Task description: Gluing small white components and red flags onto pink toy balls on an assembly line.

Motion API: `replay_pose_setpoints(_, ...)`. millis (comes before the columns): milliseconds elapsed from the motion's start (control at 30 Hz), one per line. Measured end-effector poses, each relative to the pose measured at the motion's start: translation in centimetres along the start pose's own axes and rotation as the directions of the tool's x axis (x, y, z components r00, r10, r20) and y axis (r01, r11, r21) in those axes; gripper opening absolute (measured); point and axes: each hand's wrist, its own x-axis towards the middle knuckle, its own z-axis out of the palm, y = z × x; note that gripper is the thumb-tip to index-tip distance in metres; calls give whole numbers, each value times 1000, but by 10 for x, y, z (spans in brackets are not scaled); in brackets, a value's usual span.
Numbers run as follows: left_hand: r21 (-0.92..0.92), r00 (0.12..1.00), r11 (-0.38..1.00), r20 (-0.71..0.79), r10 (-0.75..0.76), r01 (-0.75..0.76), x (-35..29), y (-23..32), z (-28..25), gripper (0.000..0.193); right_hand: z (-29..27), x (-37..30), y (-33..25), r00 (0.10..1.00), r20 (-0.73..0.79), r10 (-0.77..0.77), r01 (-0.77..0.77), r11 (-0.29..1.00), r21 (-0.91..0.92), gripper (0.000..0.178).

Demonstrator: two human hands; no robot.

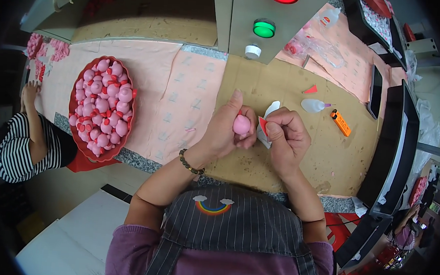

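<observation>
My left hand (226, 125) is closed around a pink ball-shaped piece (241, 124), its thumb pointing up and away. A bit of red shows beside the ball, partly covered by the fingers. Close by on the right, my right hand (289, 139) pinches a small flat red piece (263, 125) between thumb and fingers. Something white and thin, like paper or cloth (272, 108), shows behind that piece, partly hidden by the right hand; I cannot tell if it is held. Both hands are over a brown board (238, 171), a small gap between them.
At left, a red scalloped basin (133, 107) holds many pink-and-red pieces. Right of my hands lie a small needle-tipped bottle (312, 105), a red cap (310, 89), an orange lighter (340, 123) and a phone (375, 91). A metal box with buttons (264, 28) overhangs the back. Another person (26, 141) works at far left.
</observation>
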Motion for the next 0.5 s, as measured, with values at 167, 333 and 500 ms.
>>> replay_pose_setpoints(167, 261, 991, 962, -84, 108, -83, 4, -8, 4, 60, 9, -3, -1, 983, 105, -148, 178, 899, -401, 7)
replay_pose_setpoints(333, 567, 968, 807, -62, 242, -166, -4, -14, 6, 55, 12, 7, -1, 984, 63, -166, 172, 810, -560, 7)
replay_pose_setpoints(500, 381, 937, 893, -154, 315, -238, 1, -17, 8, 52, 10, 0, 8, 932, 122, -342, 337, 691, -639, 7)
